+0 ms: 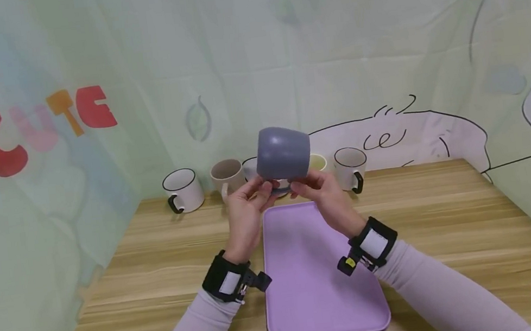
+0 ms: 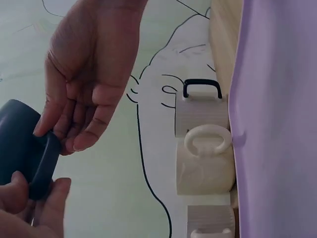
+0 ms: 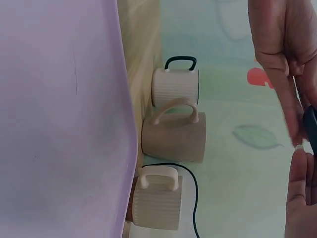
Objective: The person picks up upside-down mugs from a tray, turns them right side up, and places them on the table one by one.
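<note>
A blue-grey mug (image 1: 283,152) is held up above the far end of the purple tray (image 1: 323,284), tipped on its side with its handle underneath. From the left, my left hand (image 1: 246,211) pinches the handle between thumb and fingers. My right hand (image 1: 325,197) does the same from the other side. In the left wrist view the dark handle (image 2: 45,166) runs between both sets of fingertips. Only a sliver of that mug shows at the right wrist view's edge, by the fingers.
Several mugs stand in a row along the back: a black-rimmed white mug (image 1: 187,193) far left, a taupe mug (image 1: 227,175) beside it, another black-handled mug (image 1: 350,168) at right. A cream mug (image 2: 205,168) stands between them. A printed curtain (image 1: 233,54) hangs behind the wooden table (image 1: 450,232).
</note>
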`<state>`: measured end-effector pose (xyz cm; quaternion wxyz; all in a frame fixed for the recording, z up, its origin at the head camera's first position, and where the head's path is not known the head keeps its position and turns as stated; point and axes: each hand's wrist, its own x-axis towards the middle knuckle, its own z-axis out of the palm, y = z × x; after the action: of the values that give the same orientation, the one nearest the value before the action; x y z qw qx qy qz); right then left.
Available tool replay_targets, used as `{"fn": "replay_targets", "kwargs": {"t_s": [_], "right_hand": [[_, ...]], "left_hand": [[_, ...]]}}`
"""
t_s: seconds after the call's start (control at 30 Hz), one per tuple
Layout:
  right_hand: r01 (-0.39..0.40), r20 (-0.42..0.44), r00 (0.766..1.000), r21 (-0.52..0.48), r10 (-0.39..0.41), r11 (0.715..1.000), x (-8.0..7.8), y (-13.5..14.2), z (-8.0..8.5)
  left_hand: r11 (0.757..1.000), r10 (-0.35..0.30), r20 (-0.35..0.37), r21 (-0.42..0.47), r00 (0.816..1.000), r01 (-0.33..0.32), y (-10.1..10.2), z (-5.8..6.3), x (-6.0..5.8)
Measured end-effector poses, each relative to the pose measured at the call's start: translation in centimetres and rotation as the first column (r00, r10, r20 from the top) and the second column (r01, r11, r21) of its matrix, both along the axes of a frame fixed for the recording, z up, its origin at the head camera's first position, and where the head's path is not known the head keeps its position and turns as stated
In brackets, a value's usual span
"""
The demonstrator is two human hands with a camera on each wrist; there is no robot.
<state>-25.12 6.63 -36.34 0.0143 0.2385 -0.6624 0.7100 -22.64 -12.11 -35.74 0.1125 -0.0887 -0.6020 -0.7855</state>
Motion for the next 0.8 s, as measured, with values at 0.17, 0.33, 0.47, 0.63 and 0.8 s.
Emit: {"fn": "replay_targets", "kwargs": {"t_s": [0.17, 0.33, 0.47, 0.63, 0.8], "right_hand": [[0.059, 0.018, 0.998, -0.033, -0.059, 0.998, 0.2, 0.2, 0.2], [0.084, 0.034, 0.996, -0.072, -0.082, 0.994, 0.3, 0.0, 0.4], [0.069, 0.058, 0.996, -0.097, -0.064, 0.993, 0.4, 0.0, 0.5], [0.041, 0.109, 0.994, -0.142, -0.025, 0.989, 0.5, 0.1, 0.7], [-0.023, 0.156, 0.986, -0.174, 0.050, 0.985, 0.3, 0.5, 0.7]], "left_hand": [[0.973, 0.094, -0.010, -0.208, 0.995, -0.094, 0.1, -0.2, 0.1], [0.948, 0.106, -0.006, -0.301, 0.994, -0.102, 0.3, -1.0, -0.2], [0.945, 0.105, 0.004, -0.312, 0.994, -0.098, 0.4, -1.1, -0.2], [0.936, 0.078, 0.012, -0.346, 0.997, -0.069, 0.3, -0.9, -0.2], [0.903, 0.028, 0.010, -0.429, 1.000, -0.021, -0.2, -0.7, -0.4]]}}
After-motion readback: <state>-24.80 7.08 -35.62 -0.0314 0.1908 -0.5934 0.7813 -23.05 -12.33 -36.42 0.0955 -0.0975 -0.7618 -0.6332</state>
